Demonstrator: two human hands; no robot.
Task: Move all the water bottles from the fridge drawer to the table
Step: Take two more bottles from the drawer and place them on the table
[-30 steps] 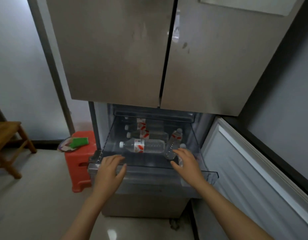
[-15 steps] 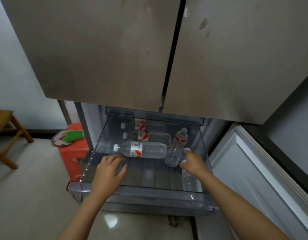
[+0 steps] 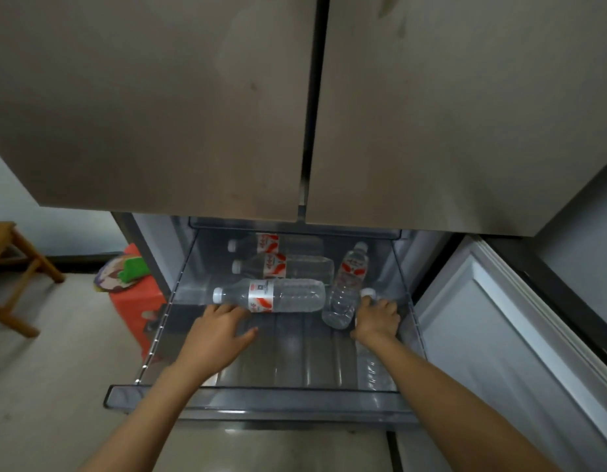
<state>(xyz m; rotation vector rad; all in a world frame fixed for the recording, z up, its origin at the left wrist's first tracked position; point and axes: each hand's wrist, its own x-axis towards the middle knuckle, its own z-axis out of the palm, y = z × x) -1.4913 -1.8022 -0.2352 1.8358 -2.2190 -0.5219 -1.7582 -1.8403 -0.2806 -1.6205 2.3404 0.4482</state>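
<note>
The clear fridge drawer (image 3: 261, 400) is pulled out below the shut upper doors. Several water bottles with red-and-white labels lie in it. The nearest bottle (image 3: 288, 296) lies crosswise, cap to the left. Two more bottles (image 3: 291, 265) lie behind it, and a tilted bottle (image 3: 346, 287) leans at the right. My left hand (image 3: 216, 335) reaches into the drawer, fingers spread, fingertips touching the nearest bottle by its neck. My right hand (image 3: 377, 320) grips the neck of a right-side bottle (image 3: 371, 369) that lies along the drawer's right wall; its white cap shows above my knuckles.
The upper fridge doors (image 3: 193, 114) overhang the drawer just above my hands. An open lower fridge door (image 3: 499, 335) stands to the right. A red plastic stool (image 3: 135, 304) with a green item sits left of the fridge, and a wooden stool (image 3: 12, 267) stands farther left.
My view has come closer and lower over the drawer. My left hand moved forward onto the nearest bottle. My right hand has stayed curled round the right-side bottle's neck.
</note>
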